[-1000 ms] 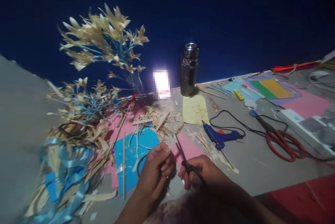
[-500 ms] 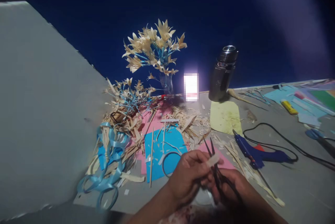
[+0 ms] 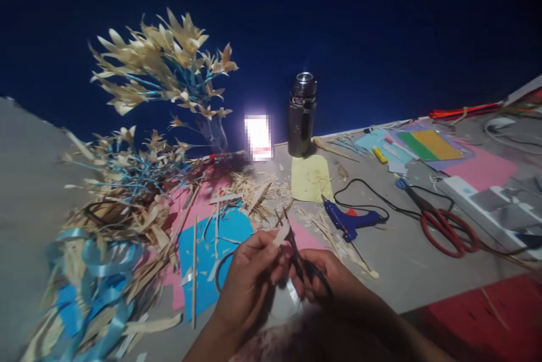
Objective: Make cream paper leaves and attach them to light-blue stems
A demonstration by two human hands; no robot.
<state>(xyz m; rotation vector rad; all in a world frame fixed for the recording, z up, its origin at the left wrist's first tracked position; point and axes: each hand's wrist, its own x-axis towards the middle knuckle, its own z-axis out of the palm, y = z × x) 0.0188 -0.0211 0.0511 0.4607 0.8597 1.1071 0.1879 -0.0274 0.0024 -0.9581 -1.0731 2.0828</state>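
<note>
My left hand pinches a small pale strip, like a piece of dried husk, between thumb and fingers. Dark scissors are in my right hand, its fingers around the handles. Their blades point up and away, slightly parted, right beside the pale strip. Under and ahead of my hands lie a blue sheet and pink paper, strewn with thin sticks and offcuts. A round clear or white item shows partly below my hands.
Left are husk flowers on blue stems and curled blue ribbon. Behind stands a dark flask by yellow paper. To the right lie a blue glue gun, red-handled scissors and a white power strip.
My view has turned to the right, so the table's things sit farther left and the red-handled scissors and power strip show. Both hands keep their holds.
</note>
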